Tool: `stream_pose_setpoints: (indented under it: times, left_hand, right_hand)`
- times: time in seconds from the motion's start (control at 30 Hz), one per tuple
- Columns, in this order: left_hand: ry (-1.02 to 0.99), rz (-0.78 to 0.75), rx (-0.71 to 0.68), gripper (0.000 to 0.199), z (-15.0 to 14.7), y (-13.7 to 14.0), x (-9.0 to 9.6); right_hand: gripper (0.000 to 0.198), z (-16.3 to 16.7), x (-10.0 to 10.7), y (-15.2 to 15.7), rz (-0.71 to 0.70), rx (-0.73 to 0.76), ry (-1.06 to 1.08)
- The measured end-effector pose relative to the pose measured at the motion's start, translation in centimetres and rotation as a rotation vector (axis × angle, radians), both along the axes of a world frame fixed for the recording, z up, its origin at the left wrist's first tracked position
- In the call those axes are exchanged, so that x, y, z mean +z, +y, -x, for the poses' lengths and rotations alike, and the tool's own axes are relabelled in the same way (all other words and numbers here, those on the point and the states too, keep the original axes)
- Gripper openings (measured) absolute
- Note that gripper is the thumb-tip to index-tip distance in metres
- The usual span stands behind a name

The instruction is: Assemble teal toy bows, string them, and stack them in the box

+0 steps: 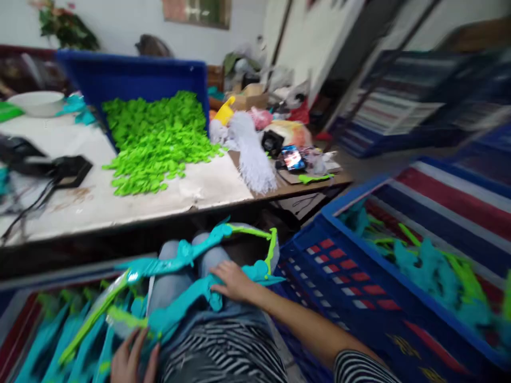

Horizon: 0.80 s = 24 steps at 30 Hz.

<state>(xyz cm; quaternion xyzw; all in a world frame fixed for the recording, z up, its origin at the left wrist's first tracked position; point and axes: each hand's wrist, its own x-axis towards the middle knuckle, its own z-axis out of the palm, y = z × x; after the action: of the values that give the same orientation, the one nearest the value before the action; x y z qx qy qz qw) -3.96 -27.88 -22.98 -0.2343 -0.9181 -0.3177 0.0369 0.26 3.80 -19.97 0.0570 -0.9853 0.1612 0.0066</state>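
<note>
Across my lap lie two long teal and lime-green plastic pieces, shaped somewhat like toy bows. Behind is the farther piece point(179, 258), whose green right end bends down towards the nearer piece point(179, 311). My right hand point(233, 282) is closed over the teal middle of the nearer one, fingertips curled round its edge. At the lower left, my left hand point(133, 359) has its fingers apart, their tips by that piece's green left end; its palm is cut off by the frame. Whether the two pieces are joined I cannot tell.
A tipped blue crate point(136, 74) spills small green parts point(159, 143) over the table point(191, 197). To my right stands a blue crate point(339, 276) holding teal and green pieces. Similar pieces point(56, 340) stand in a row at my left. A lit phone point(293, 158) lies among clutter.
</note>
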Motion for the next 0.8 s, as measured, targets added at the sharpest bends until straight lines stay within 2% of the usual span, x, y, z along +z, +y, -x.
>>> stream_pose_setpoints:
  times: [0.13, 0.27, 0.37, 0.47, 0.53, 0.6, 0.67, 0.8]
  left_hand:
    - [-0.059, -0.027, 0.311, 0.069, -2.1, -1.9, -1.1]
    - [-0.322, -0.160, 0.428, 0.079, -3.0, -2.9, -1.9]
    - [-0.560, -0.375, 0.419, 0.068, -2.6, -2.7, -1.6]
    - [-0.795, -0.756, 0.458, 0.052, -0.6, -1.8, -0.4]
    - [-0.921, -1.036, 0.539, 0.044, 1.5, -1.2, 0.7]
    - [-1.029, -1.245, 0.615, 0.035, 3.6, -0.9, 1.7]
    - [-1.090, -1.348, 0.675, 0.029, 5.4, -0.8, 2.4]
    - [-1.113, -1.383, 0.747, 0.034, 7.4, -1.5, 3.0]
  right_hand:
    - [0.047, -0.5, -0.2, -0.4, 0.097, -0.047, -0.001]
    - [0.062, -0.8, -0.7, -0.7, 0.094, 0.025, -0.006]
    - [0.077, -1.0, -1.0, -0.6, 0.058, 0.126, -0.005]
    - [0.086, -0.9, -1.2, -0.5, 0.009, 0.190, 0.005]
    - [0.090, -0.8, -1.1, -0.6, -0.039, 0.235, 0.009]
    - [0.090, -0.8, -1.0, -0.9, -0.094, 0.265, 0.008]
    - [0.084, -0.8, -0.8, -1.3, -0.138, 0.259, 0.005]
    - [0.072, -0.8, -0.5, -1.4, -0.149, 0.258, -0.014]
